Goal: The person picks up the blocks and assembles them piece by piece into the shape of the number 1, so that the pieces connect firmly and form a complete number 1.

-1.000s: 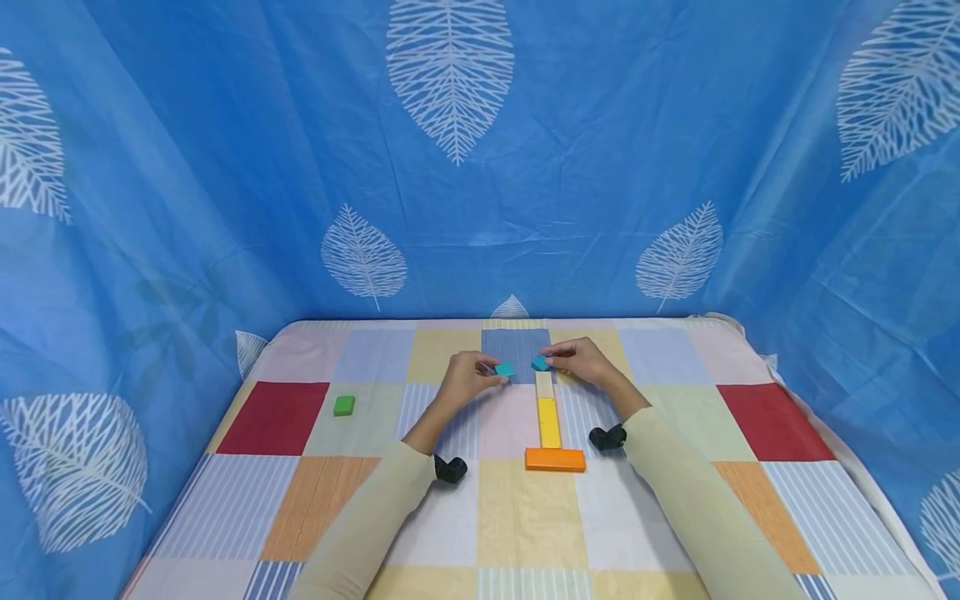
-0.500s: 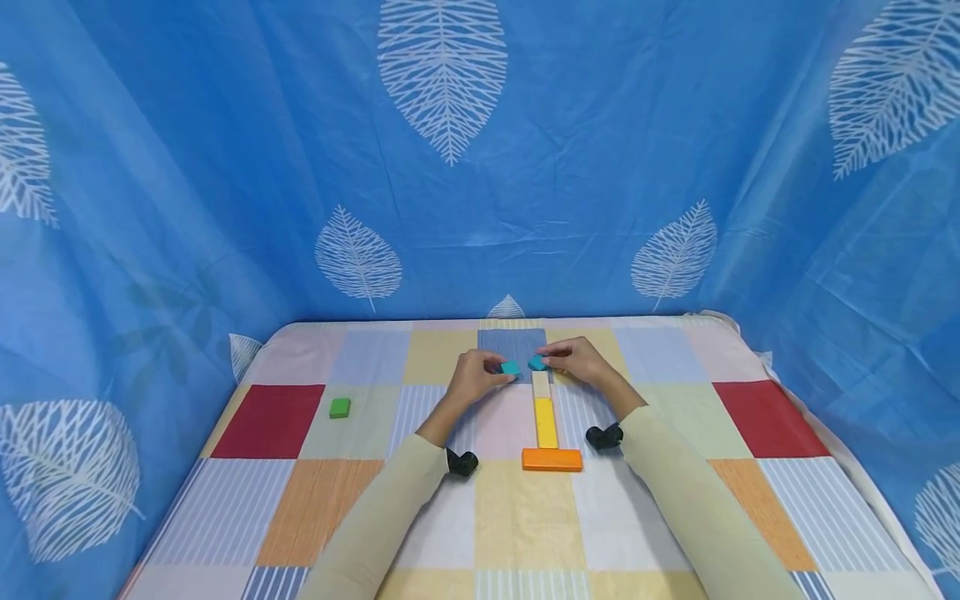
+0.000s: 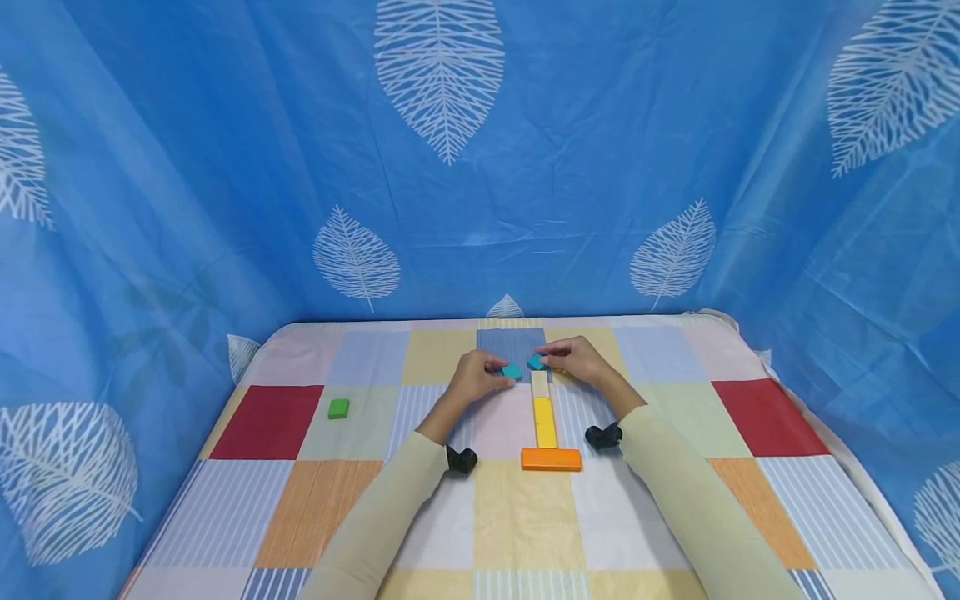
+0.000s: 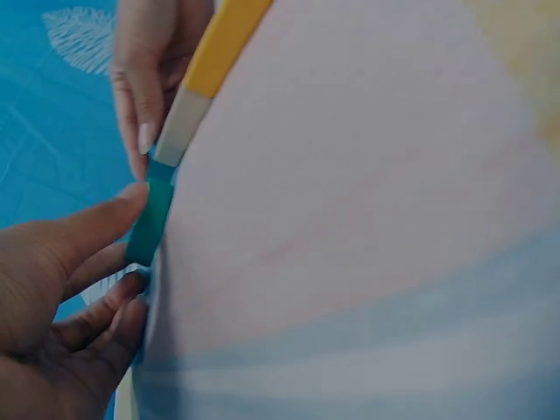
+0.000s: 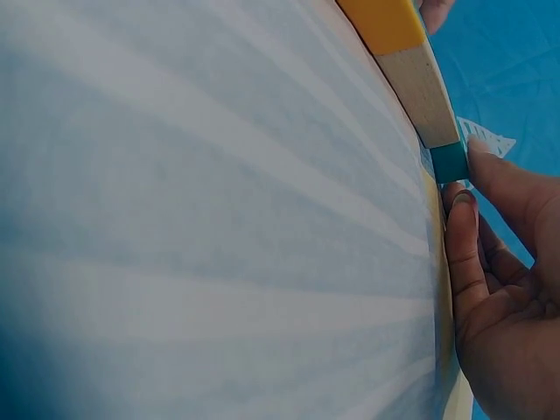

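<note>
My left hand pinches a teal block between thumb and fingers, just left of the row of blocks. In the left wrist view this teal block shows its flat side, the thumb on its upper edge. A second, bluer teal block sits at the far end of the row, pinched by my right hand. Below it lie a pale wooden block, then a yellow block. An orange block lies crosswise at the near end. In the right wrist view the bluer block touches the pale one.
A small green block lies alone at the left of the patchwork cloth covering the table. Blue curtains with white leaf prints hang behind and at both sides. Black wrist mounts stick out at both sleeves.
My left hand has moved slightly right with its teal block, closer to the other teal block, and the block has turned a little. The right hand has hardly moved.
</note>
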The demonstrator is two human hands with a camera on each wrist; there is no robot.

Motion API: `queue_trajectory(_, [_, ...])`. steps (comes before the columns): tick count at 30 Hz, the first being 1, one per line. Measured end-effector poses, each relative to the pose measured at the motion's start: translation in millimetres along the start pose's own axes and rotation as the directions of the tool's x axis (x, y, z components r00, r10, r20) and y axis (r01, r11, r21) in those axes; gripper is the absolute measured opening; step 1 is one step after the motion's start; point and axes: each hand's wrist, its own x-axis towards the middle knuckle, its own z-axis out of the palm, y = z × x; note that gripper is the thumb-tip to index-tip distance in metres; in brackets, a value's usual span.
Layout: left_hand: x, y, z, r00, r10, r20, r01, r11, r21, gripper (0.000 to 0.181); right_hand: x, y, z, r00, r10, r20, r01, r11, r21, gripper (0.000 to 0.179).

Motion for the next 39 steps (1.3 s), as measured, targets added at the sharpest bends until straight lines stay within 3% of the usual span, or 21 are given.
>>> queue_trajectory(6, [-0.1, 2.0, -6.8, 0.998, -0.042, 0.038, 0.043, 0.999, -0.025, 0.027, -0.6, -1, 0, 1.0, 0.014, 0.001, -0.014, 1.0, 0.023, 0.031])
queue_trajectory(20, [3.9, 8.4, -3.5, 1.0, -0.013, 0.025, 0.012, 0.999, 0.041, 0.027, -0.9, -2, 0, 1.0, 0.017, 0.005, -0.018, 0.999, 0.042, 0.031])
queue_trajectory(29, [11.0, 8.9, 4.0, 1.0, -0.027, 0.005, 0.027, 0.995, 0.098, 0.03, -0.1, -2, 0, 1.0, 0.025, -0.005, -0.025, 0.999, 0.039, 0.029])
queue_trajectory(39, [12.7, 16.1, 9.6, 0.997, -0.073, -0.007, 0.073, 0.993, 0.097, 0.028, 1.5, 0, 1, 1.0, 0.03, -0.007, -0.03, 0.999, 0.031, 0.028])
